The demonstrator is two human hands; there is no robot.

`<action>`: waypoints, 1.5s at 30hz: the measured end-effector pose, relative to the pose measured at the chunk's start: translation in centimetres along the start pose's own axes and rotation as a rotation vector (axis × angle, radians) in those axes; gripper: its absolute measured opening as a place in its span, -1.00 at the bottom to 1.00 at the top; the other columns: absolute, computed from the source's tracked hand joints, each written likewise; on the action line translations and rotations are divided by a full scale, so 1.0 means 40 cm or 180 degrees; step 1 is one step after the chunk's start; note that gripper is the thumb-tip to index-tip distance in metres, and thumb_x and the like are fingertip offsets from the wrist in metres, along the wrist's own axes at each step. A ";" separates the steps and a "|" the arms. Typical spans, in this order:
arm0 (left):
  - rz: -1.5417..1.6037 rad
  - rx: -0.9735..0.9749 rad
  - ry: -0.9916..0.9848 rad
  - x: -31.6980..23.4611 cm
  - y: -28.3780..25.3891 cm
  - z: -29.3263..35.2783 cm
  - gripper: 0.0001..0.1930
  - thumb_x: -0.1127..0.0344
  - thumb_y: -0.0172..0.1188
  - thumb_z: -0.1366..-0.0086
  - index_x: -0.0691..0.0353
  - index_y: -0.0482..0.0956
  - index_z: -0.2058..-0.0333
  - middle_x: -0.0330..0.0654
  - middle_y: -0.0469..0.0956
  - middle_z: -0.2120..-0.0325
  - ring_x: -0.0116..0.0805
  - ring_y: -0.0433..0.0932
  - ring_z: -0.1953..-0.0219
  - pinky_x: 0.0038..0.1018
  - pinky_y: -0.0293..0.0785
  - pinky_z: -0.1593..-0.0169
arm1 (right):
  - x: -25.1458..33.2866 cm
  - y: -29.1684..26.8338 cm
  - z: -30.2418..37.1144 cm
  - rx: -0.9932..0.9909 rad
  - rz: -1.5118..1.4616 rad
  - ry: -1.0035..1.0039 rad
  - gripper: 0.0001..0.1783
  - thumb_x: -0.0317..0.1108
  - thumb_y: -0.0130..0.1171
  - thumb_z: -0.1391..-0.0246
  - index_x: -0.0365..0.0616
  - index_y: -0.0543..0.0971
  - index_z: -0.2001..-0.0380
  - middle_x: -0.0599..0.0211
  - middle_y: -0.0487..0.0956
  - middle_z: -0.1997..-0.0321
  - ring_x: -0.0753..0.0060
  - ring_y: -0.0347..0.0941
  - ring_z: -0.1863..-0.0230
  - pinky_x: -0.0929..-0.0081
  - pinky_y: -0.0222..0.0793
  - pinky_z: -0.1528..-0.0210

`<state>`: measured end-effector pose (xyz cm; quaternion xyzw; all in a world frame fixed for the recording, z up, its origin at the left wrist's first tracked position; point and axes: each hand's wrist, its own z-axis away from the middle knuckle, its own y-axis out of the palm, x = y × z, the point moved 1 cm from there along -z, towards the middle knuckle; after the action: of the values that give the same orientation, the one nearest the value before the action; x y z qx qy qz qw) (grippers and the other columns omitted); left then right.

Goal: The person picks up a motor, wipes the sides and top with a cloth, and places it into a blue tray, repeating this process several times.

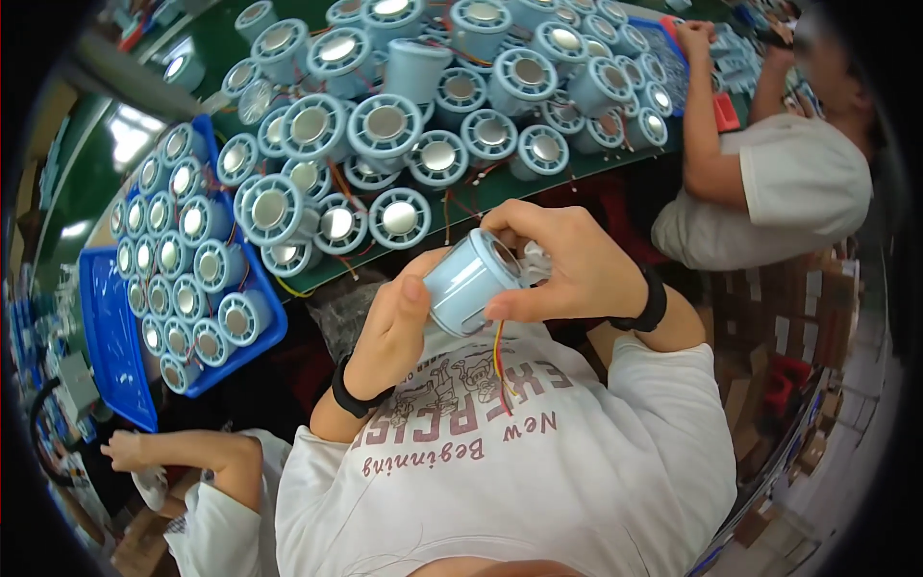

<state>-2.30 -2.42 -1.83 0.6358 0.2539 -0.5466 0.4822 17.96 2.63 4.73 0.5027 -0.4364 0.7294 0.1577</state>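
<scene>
Between my two hands, in front of my chest, is a light blue plastic cylindrical housing (466, 284), lying tilted on its side. My left hand (386, 322) is closed around its left end, the thumb up along the side and the other fingers mostly hidden behind. My right hand (567, 260) grips the right end, thumb below and fingers curled over the rim. Something small and whitish (536, 262) shows under the right fingers; I cannot make out what it is. Thin red and yellow wires (499, 356) hang from the housing over my shirt.
Many similar housings with silvery round ends (386, 123) crowd and stack on the green table (223, 117) ahead. A blue tray (277, 322) at left holds several more in rows. One co-worker (798, 183) sits at far right; another's arm (207, 452) shows at lower left.
</scene>
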 end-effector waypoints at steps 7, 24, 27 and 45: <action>0.0167 0.0122 -0.0208 0.000 -0.010 -0.027 -0.27 -0.20 -0.30 -0.43 0.43 0.18 -0.21 0.08 0.46 0.08 -0.18 0.55 0.10 -0.35 0.48 0.01 | -0.010 -0.153 0.093 -0.2261 0.0926 -0.0061 -0.34 -0.21 0.52 0.26 -0.27 0.51 0.07 0.30 0.55 0.26 0.51 0.47 0.23 0.55 0.40 0.15; 0.0132 0.0100 -0.0233 -0.006 -0.028 -0.020 -0.47 0.01 -0.18 -0.48 0.38 0.34 -0.13 -0.04 0.53 0.17 -0.30 0.56 0.12 -0.41 0.50 0.01 | -0.293 -0.540 -0.148 -0.1936 0.2001 0.1092 -0.28 0.10 0.38 0.09 -0.25 0.54 0.00 0.34 0.60 0.25 0.62 0.49 0.34 0.66 0.34 0.27; 0.0164 0.0140 -0.0201 -0.005 -0.033 -0.022 -0.50 0.04 -0.17 -0.48 0.37 0.35 -0.12 -0.06 0.53 0.17 -0.32 0.55 0.13 -0.43 0.50 0.02 | -0.269 -0.580 -0.121 -0.2014 0.2318 0.0819 -0.32 0.09 0.35 0.05 -0.21 0.55 0.00 0.38 0.60 0.28 0.66 0.47 0.41 0.69 0.32 0.33; 0.0002 0.0140 -0.0255 0.005 -0.064 0.002 -0.57 0.16 -0.09 -0.47 0.37 0.34 -0.13 -0.10 0.53 0.18 -0.39 0.55 0.12 -0.45 0.49 0.01 | 0.471 -0.474 -0.557 -0.0406 0.2955 0.0345 -0.47 0.03 0.17 -0.12 -0.17 0.55 0.02 0.27 0.64 0.32 0.50 0.52 0.40 0.56 0.43 0.43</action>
<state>-4.47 -1.47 -2.87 0.6239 0.2221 -0.5769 0.4780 8.99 27.20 27.67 0.2049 -0.6501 0.7197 -0.1320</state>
